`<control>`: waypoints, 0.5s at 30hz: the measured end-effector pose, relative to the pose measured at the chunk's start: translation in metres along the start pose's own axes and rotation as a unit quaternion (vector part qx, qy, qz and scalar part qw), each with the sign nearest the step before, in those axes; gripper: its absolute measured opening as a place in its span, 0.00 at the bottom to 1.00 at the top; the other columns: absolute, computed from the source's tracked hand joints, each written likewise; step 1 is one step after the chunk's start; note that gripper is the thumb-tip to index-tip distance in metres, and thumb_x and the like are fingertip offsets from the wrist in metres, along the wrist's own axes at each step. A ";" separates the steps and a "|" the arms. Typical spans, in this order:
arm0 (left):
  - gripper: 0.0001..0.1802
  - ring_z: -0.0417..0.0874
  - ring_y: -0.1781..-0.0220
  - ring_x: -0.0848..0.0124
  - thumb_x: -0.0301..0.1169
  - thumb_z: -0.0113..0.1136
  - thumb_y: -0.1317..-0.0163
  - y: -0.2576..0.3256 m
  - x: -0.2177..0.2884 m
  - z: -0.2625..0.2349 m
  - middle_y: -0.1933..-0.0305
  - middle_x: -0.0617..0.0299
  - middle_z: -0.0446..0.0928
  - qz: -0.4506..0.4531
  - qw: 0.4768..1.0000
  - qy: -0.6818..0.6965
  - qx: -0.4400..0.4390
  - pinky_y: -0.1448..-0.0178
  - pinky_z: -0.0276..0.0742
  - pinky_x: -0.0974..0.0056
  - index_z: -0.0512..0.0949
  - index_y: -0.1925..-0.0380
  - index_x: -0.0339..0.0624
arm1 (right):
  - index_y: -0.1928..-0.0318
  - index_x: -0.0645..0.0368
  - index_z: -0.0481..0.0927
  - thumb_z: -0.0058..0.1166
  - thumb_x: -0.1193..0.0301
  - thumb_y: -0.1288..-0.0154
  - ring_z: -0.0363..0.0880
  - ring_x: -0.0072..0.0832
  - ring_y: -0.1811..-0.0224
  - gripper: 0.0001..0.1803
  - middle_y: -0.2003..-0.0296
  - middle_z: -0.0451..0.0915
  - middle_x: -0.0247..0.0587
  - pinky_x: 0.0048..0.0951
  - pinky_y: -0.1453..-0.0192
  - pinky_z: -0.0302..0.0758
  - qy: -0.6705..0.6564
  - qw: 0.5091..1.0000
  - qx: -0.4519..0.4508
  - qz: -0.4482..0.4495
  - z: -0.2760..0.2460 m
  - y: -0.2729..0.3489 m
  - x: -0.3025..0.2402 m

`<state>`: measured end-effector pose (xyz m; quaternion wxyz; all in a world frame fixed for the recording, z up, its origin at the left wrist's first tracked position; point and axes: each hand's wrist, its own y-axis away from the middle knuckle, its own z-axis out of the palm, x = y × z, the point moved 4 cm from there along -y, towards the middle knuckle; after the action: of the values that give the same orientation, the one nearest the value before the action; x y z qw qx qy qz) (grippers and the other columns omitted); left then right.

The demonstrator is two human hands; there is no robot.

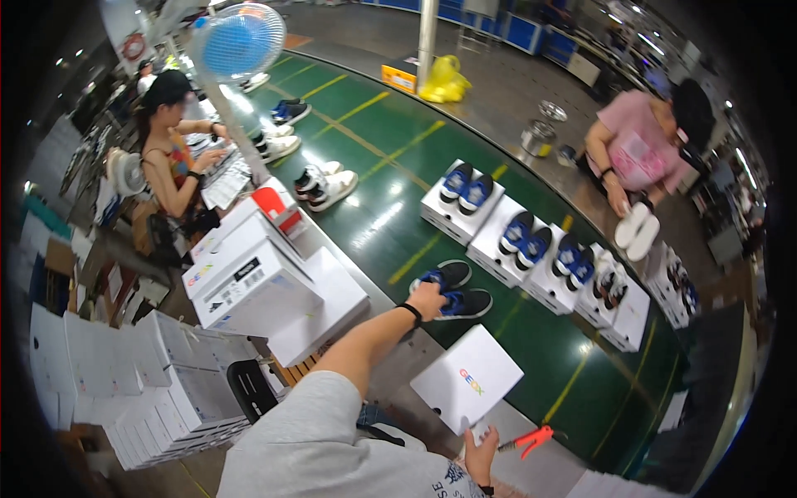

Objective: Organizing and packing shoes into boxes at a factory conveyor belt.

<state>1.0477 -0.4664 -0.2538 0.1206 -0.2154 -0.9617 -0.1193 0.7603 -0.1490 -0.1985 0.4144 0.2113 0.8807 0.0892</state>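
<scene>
My left hand (427,301) reaches out over the green conveyor, its fingers closed at the near end of a pair of dark blue sneakers (465,304) with white sole edges. The two shoes lie side by side on the belt. Closer to my body, a closed white shoebox (467,375) rests at the belt's near edge. Beside its near corner is my right hand (480,456), palm turned up and fingers apart, with nothing visible in it. Just right of that hand lies a red-handled tool (531,440), whose exact kind I cannot make out.
Along the conveyor (398,224) stands a row of white shoeboxes (554,286) topped with sneakers. White boxes (253,286) are stacked on my left by a fan (238,43) on a post. One person (170,153) sits left; another (635,145) handles white shoes (638,231) across the belt.
</scene>
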 end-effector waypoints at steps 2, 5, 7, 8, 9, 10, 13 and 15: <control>0.24 0.80 0.57 0.51 0.53 0.67 0.49 -0.008 0.003 -0.012 0.62 0.46 0.77 0.039 0.997 0.039 0.049 0.51 0.75 0.50 0.85 0.61 0.46 | 0.30 0.62 0.51 0.62 0.59 0.35 0.73 0.39 0.46 0.44 0.46 0.69 0.53 0.44 0.55 0.81 -0.096 0.989 -0.053 0.099 0.023 -0.017 0.049; 0.25 0.80 0.63 0.49 0.54 0.66 0.49 -0.002 0.021 -0.063 0.66 0.46 0.77 0.009 0.979 0.158 0.130 0.58 0.75 0.50 0.84 0.68 0.41 | 0.29 0.54 0.49 0.59 0.58 0.33 0.73 0.39 0.44 0.42 0.43 0.68 0.52 0.50 0.57 0.84 -0.244 0.937 -0.135 0.212 0.045 -0.032 0.057; 0.24 0.79 0.64 0.50 0.53 0.66 0.50 0.029 0.032 -0.090 0.68 0.47 0.76 0.017 0.965 0.175 0.196 0.58 0.73 0.50 0.83 0.71 0.41 | 0.30 0.54 0.49 0.59 0.59 0.32 0.73 0.40 0.44 0.40 0.43 0.68 0.51 0.50 0.57 0.84 -0.270 0.927 -0.167 0.198 0.063 -0.040 0.040; 0.23 0.78 0.62 0.50 0.52 0.67 0.50 0.047 0.041 -0.102 0.67 0.48 0.75 0.027 0.960 0.176 0.216 0.57 0.72 0.51 0.82 0.72 0.41 | 0.30 0.53 0.50 0.59 0.60 0.32 0.74 0.41 0.44 0.39 0.42 0.68 0.50 0.50 0.58 0.84 -0.297 0.916 -0.191 0.188 0.069 -0.042 0.028; 0.21 0.77 0.61 0.50 0.49 0.68 0.50 0.058 0.059 -0.110 0.65 0.47 0.74 0.070 0.950 0.174 0.251 0.57 0.71 0.51 0.81 0.73 0.42 | 0.32 0.52 0.52 0.59 0.62 0.32 0.74 0.42 0.43 0.37 0.41 0.68 0.47 0.52 0.56 0.84 -0.293 0.927 -0.192 0.136 0.077 -0.053 0.040; 0.19 0.76 0.59 0.49 0.47 0.69 0.50 0.075 0.070 -0.110 0.63 0.47 0.73 0.101 0.939 0.168 0.284 0.56 0.70 0.51 0.80 0.73 0.42 | 0.32 0.52 0.52 0.59 0.62 0.32 0.74 0.42 0.43 0.37 0.41 0.68 0.47 0.52 0.56 0.84 -0.293 0.926 -0.199 0.134 0.083 -0.057 0.035; 0.18 0.75 0.57 0.50 0.43 0.70 0.54 0.112 0.110 -0.089 0.59 0.46 0.72 0.143 0.947 0.162 0.239 0.54 0.70 0.51 0.79 0.73 0.40 | 0.33 0.51 0.53 0.61 0.64 0.33 0.75 0.42 0.44 0.36 0.41 0.68 0.45 0.53 0.55 0.83 -0.277 0.933 -0.209 0.095 0.092 -0.070 0.010; 0.18 0.74 0.55 0.52 0.41 0.69 0.55 0.135 0.129 -0.052 0.57 0.46 0.72 0.160 0.960 0.116 0.197 0.51 0.69 0.53 0.79 0.70 0.39 | 0.32 0.50 0.53 0.63 0.63 0.35 0.75 0.43 0.44 0.39 0.41 0.68 0.46 0.51 0.55 0.83 -0.359 0.898 -0.216 0.136 0.098 -0.071 -0.010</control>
<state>1.0036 -0.3126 -0.1438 0.2891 -0.3230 -0.8985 0.0694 0.8204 -0.2184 -0.2779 0.7217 0.2523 0.5937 0.2509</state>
